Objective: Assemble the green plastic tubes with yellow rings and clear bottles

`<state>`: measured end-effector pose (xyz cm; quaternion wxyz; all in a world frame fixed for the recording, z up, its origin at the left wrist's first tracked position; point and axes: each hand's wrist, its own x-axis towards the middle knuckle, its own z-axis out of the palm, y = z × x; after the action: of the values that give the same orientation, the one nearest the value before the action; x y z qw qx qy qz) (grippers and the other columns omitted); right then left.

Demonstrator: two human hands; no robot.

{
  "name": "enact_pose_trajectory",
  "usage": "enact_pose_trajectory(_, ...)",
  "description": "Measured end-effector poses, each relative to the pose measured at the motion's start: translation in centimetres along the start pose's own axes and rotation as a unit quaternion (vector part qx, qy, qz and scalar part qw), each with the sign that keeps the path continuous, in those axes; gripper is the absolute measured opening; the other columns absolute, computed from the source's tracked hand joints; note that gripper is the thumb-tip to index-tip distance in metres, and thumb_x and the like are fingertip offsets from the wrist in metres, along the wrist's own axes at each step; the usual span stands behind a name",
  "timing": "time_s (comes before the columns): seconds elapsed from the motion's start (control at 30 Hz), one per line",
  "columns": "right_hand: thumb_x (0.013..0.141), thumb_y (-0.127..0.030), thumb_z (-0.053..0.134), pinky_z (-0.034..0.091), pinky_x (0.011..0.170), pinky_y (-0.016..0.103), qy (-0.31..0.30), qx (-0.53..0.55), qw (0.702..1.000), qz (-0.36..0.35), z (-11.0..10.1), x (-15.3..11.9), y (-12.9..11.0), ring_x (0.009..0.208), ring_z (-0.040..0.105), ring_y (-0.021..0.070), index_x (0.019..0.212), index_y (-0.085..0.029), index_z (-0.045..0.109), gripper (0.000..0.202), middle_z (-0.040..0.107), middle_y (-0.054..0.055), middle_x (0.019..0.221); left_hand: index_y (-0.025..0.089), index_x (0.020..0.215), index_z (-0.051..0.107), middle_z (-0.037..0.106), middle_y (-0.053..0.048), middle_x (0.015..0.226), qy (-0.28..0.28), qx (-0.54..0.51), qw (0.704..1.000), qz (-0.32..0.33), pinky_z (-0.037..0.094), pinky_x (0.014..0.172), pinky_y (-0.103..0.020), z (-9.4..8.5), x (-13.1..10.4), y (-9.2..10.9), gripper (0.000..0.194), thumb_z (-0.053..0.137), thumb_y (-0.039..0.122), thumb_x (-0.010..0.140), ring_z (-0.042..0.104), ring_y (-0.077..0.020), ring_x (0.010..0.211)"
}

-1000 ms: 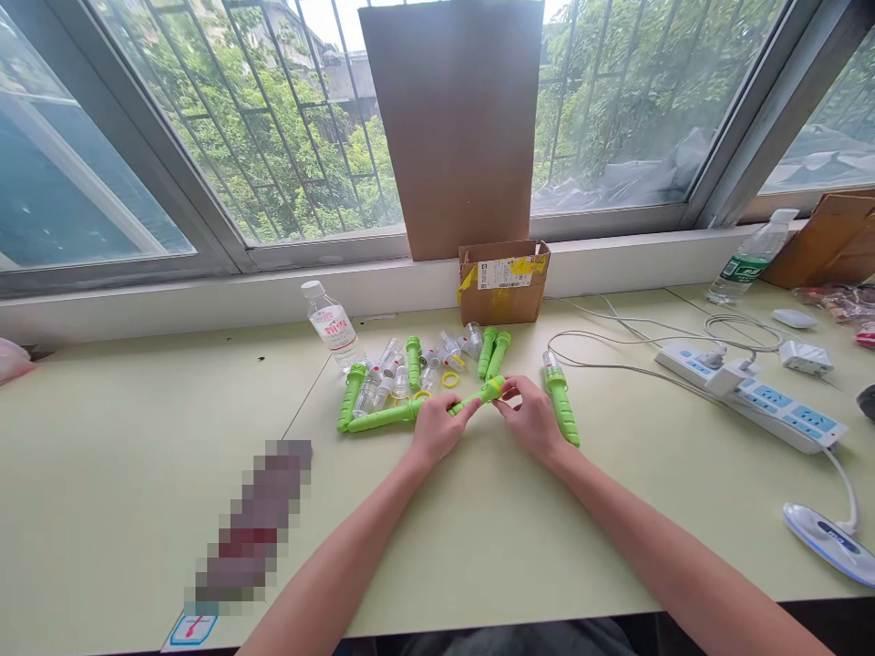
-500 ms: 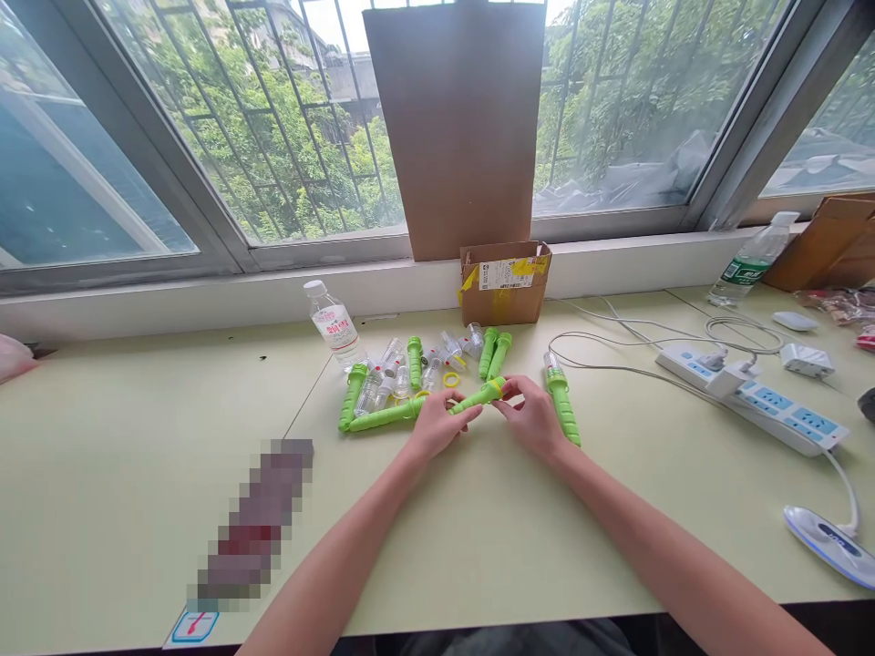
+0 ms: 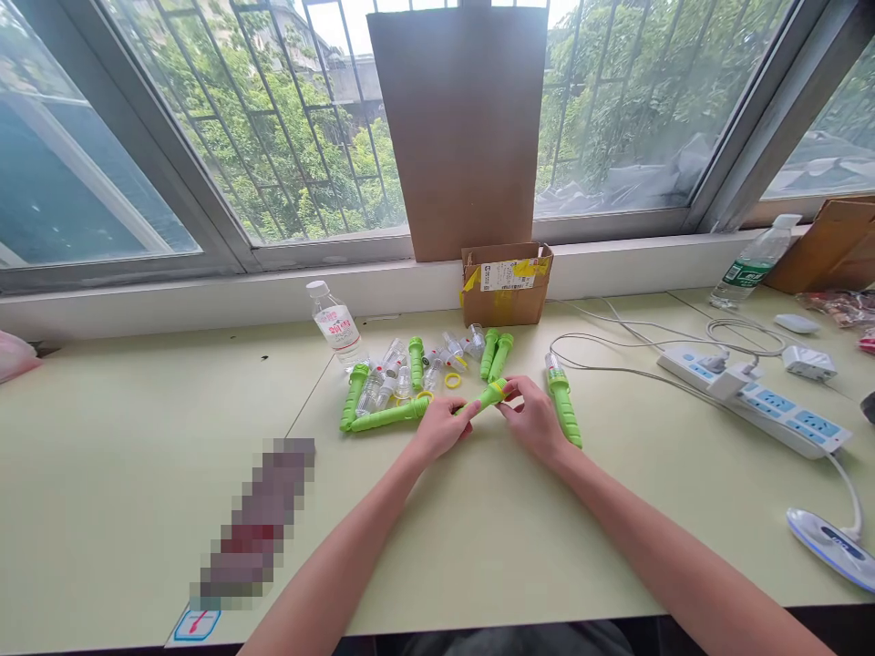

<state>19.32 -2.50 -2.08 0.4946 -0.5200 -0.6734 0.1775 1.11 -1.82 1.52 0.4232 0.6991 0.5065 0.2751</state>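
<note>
Both hands hold one green ribbed tube [image 3: 490, 394] with a yellow ring near its right end. My left hand [image 3: 443, 426] is closed round its lower left part, and my right hand [image 3: 531, 417] grips the ringed end with its fingertips. Right of my right hand lies a green tube with a clear tip [image 3: 564, 405]. Beyond my left hand are a long green tube [image 3: 389, 416], a yellow ring [image 3: 452, 380] and several clear plastic pieces [image 3: 373, 387]. Two more green tubes [image 3: 501, 355] lie side by side behind the held one.
A water bottle [image 3: 336, 326] stands behind the pieces at the left. A small cardboard box [image 3: 509, 305] is by the window. Cables and a white power strip [image 3: 752, 401] lie at the right; another bottle [image 3: 752, 264] stands at the back right.
My left hand's fingers have shifted along the green tube and now cover more of its lower end. My right hand keeps nearly the same place.
</note>
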Motion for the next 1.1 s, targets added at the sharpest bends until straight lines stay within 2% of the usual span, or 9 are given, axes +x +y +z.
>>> enact_pose_trajectory(0.1,0.077,-0.023,0.059,0.052,0.054,0.03,0.004,0.002,1.0,0.0,0.01,0.04,0.1,0.073,0.062,0.0169,0.085,-0.02,0.053,0.01,0.062,0.007,0.104,0.016,0.059,0.049,0.045,0.004,0.048,0.014,0.02,1.0,0.013,0.029,0.045,-0.022,0.03,0.2,-0.32,0.047,0.047,0.057,0.082,0.039,-0.0078,0.044)
enact_pose_trajectory(0.2,0.077,-0.023,0.059,0.052,0.054,0.03,0.004,0.011,1.0,-0.001,0.03,0.04,0.02,0.073,0.062,0.0167,0.085,-0.02,0.053,0.01,0.062,0.007,0.104,0.019,0.077,0.053,0.045,0.007,0.05,0.032,0.016,0.999,0.009,0.028,0.045,-0.021,-0.05,0.15,-0.3,0.038,0.061,0.055,0.073,0.039,-0.008,0.044)
enact_pose_trajectory(0.27,0.077,-0.023,0.06,0.052,0.054,0.03,0.003,0.014,1.0,-0.002,0.05,0.01,-0.09,0.072,0.062,0.0165,0.083,-0.02,0.052,0.01,0.061,0.007,0.102,0.02,0.083,0.052,0.048,0.008,0.05,0.031,0.005,0.999,-0.004,0.029,0.045,-0.02,-0.1,0.01,-0.16,0.039,0.068,0.052,0.067,0.041,-0.0083,0.043)
enact_pose_trajectory(0.37,0.077,-0.023,0.06,0.052,0.053,0.029,0.003,0.018,1.0,-0.002,0.06,0.01,-0.22,0.072,0.062,0.0165,0.081,-0.02,0.052,0.01,0.061,0.007,0.101,0.02,0.081,0.05,0.056,0.005,0.052,0.027,-0.018,0.999,-0.017,0.032,0.044,-0.02,-0.06,-0.19,0.06,0.036,0.069,0.047,0.067,0.047,-0.0098,0.044)
enact_pose_trajectory(0.5,0.076,-0.022,0.06,0.054,0.055,0.03,-0.003,0.015,1.0,-0.002,0.09,0.12,-0.08,0.069,0.06,0.0152,0.081,-0.02,0.052,0.009,0.061,0.007,0.101,0.017,0.072,0.053,0.061,0.0,0.058,0.027,-0.025,0.999,0.0,0.034,0.044,-0.021,0.1,-0.3,0.13,0.035,0.062,0.051,0.072,0.05,-0.0104,0.044)
enact_pose_trajectory(0.73,0.074,-0.018,0.059,0.056,0.058,0.032,-0.019,0.007,1.0,-0.005,0.08,0.29,0.15,0.064,0.056,0.013,0.081,-0.02,0.052,0.01,0.06,0.008,0.103,0.016,0.055,0.053,0.051,0.002,0.046,0.013,0.049,0.998,0.023,0.031,0.045,-0.022,0.11,-0.08,-0.15,0.048,0.048,0.056,0.081,0.043,-0.0092,0.043)
enact_pose_trajectory(1.1,0.076,-0.022,0.059,0.057,0.06,0.033,-0.015,0.02,1.0,0.004,0.13,0.22,0.15,0.066,0.058,0.0138,0.077,-0.019,0.054,0.006,0.06,0.009,0.101,0.017,0.052,0.043,0.046,0.003,0.041,-0.031,0.025,0.999,-0.004,0.029,0.042,-0.022,-0.14,0.13,-0.29,0.054,0.041,0.061,0.083,0.038,-0.0086,0.037)
